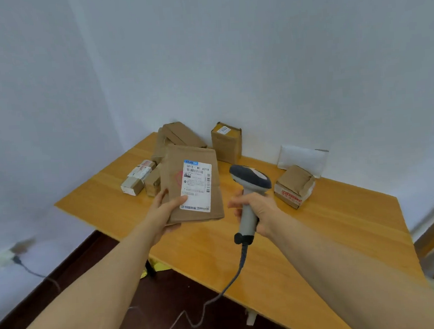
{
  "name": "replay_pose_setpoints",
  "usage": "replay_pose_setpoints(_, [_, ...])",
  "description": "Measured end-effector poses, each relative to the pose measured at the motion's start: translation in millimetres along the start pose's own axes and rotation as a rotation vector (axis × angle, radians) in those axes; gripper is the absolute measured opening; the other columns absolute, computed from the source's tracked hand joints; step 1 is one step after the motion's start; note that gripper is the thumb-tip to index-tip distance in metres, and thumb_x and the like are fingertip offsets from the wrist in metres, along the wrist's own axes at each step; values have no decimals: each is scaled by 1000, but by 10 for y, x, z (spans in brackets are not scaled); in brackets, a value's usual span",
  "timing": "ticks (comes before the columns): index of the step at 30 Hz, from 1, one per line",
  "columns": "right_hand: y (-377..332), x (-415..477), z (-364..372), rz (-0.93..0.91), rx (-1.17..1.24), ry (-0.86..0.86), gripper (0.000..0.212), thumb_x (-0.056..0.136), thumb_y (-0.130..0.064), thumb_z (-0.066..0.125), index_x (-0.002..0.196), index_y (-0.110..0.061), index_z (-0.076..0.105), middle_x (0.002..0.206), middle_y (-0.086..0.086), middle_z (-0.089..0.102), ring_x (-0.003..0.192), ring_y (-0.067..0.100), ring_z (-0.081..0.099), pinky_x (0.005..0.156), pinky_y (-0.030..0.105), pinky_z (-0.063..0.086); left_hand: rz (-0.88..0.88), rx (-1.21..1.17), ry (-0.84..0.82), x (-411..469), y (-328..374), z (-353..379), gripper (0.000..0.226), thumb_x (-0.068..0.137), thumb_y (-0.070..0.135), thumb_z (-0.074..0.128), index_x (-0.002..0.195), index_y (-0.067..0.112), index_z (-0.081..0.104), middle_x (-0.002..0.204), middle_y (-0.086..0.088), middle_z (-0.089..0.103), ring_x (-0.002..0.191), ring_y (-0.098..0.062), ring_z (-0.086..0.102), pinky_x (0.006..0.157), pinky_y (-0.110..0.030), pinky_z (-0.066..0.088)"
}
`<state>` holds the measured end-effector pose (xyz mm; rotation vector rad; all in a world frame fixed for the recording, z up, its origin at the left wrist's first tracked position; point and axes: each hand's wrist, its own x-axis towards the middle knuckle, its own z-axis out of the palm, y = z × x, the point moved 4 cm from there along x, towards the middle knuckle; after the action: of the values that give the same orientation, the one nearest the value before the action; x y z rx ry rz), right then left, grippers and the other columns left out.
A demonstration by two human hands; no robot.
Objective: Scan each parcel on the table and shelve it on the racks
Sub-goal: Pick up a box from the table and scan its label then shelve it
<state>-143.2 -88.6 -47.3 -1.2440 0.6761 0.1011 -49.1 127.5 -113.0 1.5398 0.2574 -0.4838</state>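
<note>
Cardboard parcels [191,181]: about six. White mailer [301,159]: one. Scanner [250,180]: one. Table [318,234]: one.

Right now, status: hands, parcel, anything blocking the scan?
Left hand holds flat brown parcel, label up. Right hand grips scanner beside it. Nothing between them.

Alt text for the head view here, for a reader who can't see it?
A person's left hand holds a flat brown parcel, label up, while the right hand grips a corded barcode scanner beside it. Several more parcels sit on the wooden table by the wall.
</note>
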Motion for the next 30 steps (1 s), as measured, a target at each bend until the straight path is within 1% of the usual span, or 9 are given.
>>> replay_pose_setpoints(2, [90,53,-14,-13,-25,15,24,79,3,71,99,-7,64,85,10,67,68,21,60,61,31,49,-17,-43,1,-241,-68,-103,76,77,40,77,143,35,39,122,0,63,103,-19,63,73,-37,58])
replay_pose_setpoints(4, [229,79,60,-6,-11,-59,27,82,1,71,106,-9,65,91,9,65,80,23,60,64,33,50,-18,-83,24,-496,-173,-229,69,75,47,76,136,30,48,119,-1,67,104,-19,63,69,-34,58])
replay_pose_setpoints(8, [647,-54,405,48,-80,-278,28,84,-1,71,110,-7,64,103,11,67,100,27,62,75,41,54,-47,-191,145,-1109,-487,-494,47,84,46,67,127,29,57,117,-1,69,111,-23,63,94,-44,52])
replay_pose_setpoints(10, [910,-191,642,74,-103,-405,26,82,2,71,107,-5,66,110,15,69,106,32,64,85,48,54,-60,-215,218,-1458,-667,-677,46,85,48,65,125,28,58,116,0,70,110,-22,64,97,-46,50])
replay_pose_setpoints(15, [1508,-795,1263,152,-226,-617,22,78,9,71,94,-6,67,97,12,72,87,27,68,68,38,55,-56,-306,482,-2548,-1039,-1276,42,81,47,69,118,26,65,111,0,72,107,-21,66,90,-41,53])
replay_pose_setpoints(22, [2223,-2001,2207,162,-412,-859,44,64,7,82,105,0,68,103,20,70,95,39,67,76,49,58,13,-497,855,-4147,-1503,-2065,25,84,25,70,107,15,65,101,-8,71,92,-22,65,80,-40,57])
replay_pose_setpoints(24, [2421,-2427,2466,173,-446,-936,43,65,9,80,105,0,68,101,19,70,96,39,67,77,48,58,42,-547,935,-4591,-1654,-2326,22,85,21,68,105,14,65,100,-9,68,89,-22,63,82,-42,57])
replay_pose_setpoints(28, [2940,-3392,3014,192,-494,-1098,35,68,12,76,98,-3,67,97,17,70,92,35,66,84,51,56,103,-645,1085,-5549,-2014,-2870,23,86,19,66,108,13,64,108,-12,67,102,-27,62,82,-42,56])
replay_pose_setpoints(30, [3258,-3899,3275,215,-509,-1150,38,67,12,76,101,-3,67,100,18,71,96,37,66,85,52,55,131,-676,1182,-6061,-2218,-3148,24,85,20,69,107,11,65,103,-11,68,96,-26,64,84,-44,57])
